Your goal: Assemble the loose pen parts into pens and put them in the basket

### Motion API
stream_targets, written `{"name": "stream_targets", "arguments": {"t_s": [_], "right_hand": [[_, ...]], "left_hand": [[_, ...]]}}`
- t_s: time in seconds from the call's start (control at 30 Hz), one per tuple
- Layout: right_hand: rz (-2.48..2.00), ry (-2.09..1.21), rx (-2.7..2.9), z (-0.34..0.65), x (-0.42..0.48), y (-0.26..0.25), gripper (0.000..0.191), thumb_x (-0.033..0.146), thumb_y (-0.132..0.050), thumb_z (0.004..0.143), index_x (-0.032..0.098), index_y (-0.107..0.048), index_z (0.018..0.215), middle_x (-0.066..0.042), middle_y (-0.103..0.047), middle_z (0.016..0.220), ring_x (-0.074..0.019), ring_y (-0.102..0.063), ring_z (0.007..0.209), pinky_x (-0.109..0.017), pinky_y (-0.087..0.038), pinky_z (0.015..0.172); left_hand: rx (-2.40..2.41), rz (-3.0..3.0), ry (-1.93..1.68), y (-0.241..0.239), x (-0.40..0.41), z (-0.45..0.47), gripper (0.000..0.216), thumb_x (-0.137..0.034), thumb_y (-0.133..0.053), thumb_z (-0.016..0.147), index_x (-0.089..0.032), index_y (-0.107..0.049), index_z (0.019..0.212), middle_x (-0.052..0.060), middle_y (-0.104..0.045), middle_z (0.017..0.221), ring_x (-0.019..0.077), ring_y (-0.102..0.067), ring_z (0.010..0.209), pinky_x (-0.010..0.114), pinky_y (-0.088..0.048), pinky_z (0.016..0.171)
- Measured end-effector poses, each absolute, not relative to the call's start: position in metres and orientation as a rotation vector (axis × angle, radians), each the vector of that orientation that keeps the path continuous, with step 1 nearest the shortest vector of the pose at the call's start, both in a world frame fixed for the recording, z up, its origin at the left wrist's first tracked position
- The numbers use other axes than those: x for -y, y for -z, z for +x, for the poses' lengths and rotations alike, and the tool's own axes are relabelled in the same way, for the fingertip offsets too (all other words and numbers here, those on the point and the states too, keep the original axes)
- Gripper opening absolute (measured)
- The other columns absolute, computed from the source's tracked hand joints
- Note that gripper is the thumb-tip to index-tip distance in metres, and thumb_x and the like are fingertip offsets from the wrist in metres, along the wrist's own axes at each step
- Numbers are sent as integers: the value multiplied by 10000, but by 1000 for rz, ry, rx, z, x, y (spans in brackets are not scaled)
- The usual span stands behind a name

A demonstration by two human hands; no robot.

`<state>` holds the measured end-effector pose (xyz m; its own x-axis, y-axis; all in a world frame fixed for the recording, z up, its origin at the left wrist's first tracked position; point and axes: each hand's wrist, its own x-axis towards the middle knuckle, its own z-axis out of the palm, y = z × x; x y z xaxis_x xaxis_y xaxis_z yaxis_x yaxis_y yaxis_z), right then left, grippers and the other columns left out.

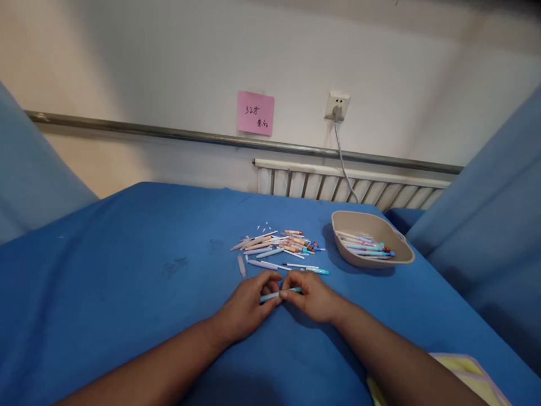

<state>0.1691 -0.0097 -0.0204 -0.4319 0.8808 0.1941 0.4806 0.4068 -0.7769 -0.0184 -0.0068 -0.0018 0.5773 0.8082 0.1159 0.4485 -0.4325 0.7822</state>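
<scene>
My left hand [249, 301] and my right hand [310, 294] meet low over the blue cloth, both closed on one light-blue pen barrel [269, 296]. Its left part lies in my left fingers, while my right thumb and forefinger pinch it nearer the right end. Just beyond my hands is a loose pile of pen parts [270, 243]: pale barrels, white refills and orange-brown pieces. Closest to my fingers lie a dark-tipped refill [302, 265], a turquoise-ended clear barrel [316, 271] and a greyish barrel [241, 265]. My fingers hide the middle of the held barrel.
At the right stands a beige basin [372, 263] with several pens [363, 247] inside. Small white tips [264, 227] lie behind the pile. A yellow cloth [465, 372] is at the lower right. Beyond the blue cloth [127, 270] are a radiator [313, 179] and a plugged-in cable [341, 152].
</scene>
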Motion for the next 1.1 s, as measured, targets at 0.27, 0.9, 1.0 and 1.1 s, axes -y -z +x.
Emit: {"name": "stream_targets", "arguments": {"t_s": [0.27, 0.9, 1.0, 1.1], "right_hand": [[-1205, -807, 2128, 166, 12, 16, 275, 380, -477, 874, 184, -608, 731, 16, -606, 647, -114, -517, 592, -212, -351, 539], [-1717, -197, 1984, 229, -31, 31, 325, 142, -502, 814, 179, -578, 1128, -101, -593, 1128, -227, -529, 1053, -328, -374, 924], [-1785, -161, 1997, 227, -30, 30, 376, 146, -504, 815, 171, -551, 1187, -121, -598, 1118, -246, -541, 1021, -336, -380, 901], [-1824, -140, 2019, 225, -29, 28, 334, 159, -511, 820, 177, -583, 1146, -131, -613, 1070, -256, -550, 995, -333, -387, 874]], "left_hand": [[-977, 2060, -648, 2, 8, -20, 276, -352, -509, 845, -199, -526, 1074, 25, -639, 887, 159, -586, 795, 277, -464, 726], [-858, 1915, -654, -10, 6, -20, 229, -326, -462, 876, -183, -579, 1011, 27, -607, 936, 167, -539, 887, 306, -438, 826], [-890, 1905, -644, -9, 6, -20, 236, -338, -459, 876, -185, -576, 1012, 25, -621, 934, 169, -552, 888, 317, -449, 829], [-908, 1910, -647, -8, 5, -19, 240, -345, -456, 875, -186, -582, 1004, 26, -633, 937, 170, -564, 895, 322, -453, 839]]}}
